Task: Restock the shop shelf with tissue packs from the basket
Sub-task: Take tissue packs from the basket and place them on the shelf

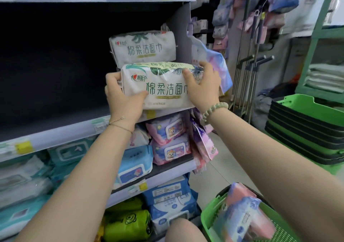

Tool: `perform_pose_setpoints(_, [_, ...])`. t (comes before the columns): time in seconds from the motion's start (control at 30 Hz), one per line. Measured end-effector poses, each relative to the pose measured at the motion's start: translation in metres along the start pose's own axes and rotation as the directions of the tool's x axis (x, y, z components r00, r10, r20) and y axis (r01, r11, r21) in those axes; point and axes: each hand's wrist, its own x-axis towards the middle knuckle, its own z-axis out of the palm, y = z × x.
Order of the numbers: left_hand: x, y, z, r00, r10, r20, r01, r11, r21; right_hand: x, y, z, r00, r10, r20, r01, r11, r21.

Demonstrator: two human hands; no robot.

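Tissue pack (163,89), white with green leaf print and green lettering, is held at the front edge of the shelf (55,132), near its right end; the head view does not settle whether its underside rests on the board. The left hand (122,96) grips the pack's left end, thumb pressed on the front face and fingers curled round behind. The right hand (202,87) clamps the right end, thumb on the front and fingers bent over the top corner. A thin chain bracelet (119,124) sits on the left wrist and a pale green bead bracelet (214,111) on the right.

Just behind and above the held pack, a second matching pack (143,48) sits further back on the same shelf, close to the grey side panel. The rest of that shelf level, to the left, is dark.

On the level below lie pink-and-purple wipe packs (169,139), stacked two high, with a blue wipe pack (134,165) beside them. Lower still are green bags (128,221).

At bottom right, the green basket (210,215) holds pink and blue packs (240,217), well apart from the hands. A stack of green baskets (305,130) stands on the right, and mop handles (249,70) lean behind it
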Motion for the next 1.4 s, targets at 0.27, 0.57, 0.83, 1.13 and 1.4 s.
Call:
perform_pose_setpoints(0.27, [0.029, -0.015, 0.001, 0.999, 0.013, -0.031, -0.012, 1.000, 0.020, 0.036, -0.002, 0.026, 0.988, -0.085, 0.129, 0.088, 0.996, -0.013])
perform_pose_setpoints(0.57, [0.051, -0.035, 0.005, 0.999, 0.032, -0.039, -0.027, 0.992, 0.127, 0.057, 0.014, 0.045, 0.934, -0.131, 0.332, 0.181, 0.976, -0.125])
perform_pose_setpoints(0.83, [0.054, -0.042, 0.008, 0.990, 0.138, 0.024, -0.140, 0.978, 0.152, 0.066, 0.021, 0.056, 0.919, -0.173, 0.355, 0.224, 0.968, -0.110])
perform_pose_setpoints(1.13, [0.059, -0.047, -0.003, 0.974, 0.173, 0.147, -0.208, 0.941, 0.269, 0.068, 0.026, 0.058, 0.901, -0.234, 0.364, 0.294, 0.949, -0.117])
perform_pose_setpoints(1.4, [0.063, -0.052, -0.015, 0.947, 0.152, 0.285, -0.253, 0.896, 0.365, 0.070, 0.039, 0.059, 0.873, -0.284, 0.396, 0.361, 0.923, -0.134])
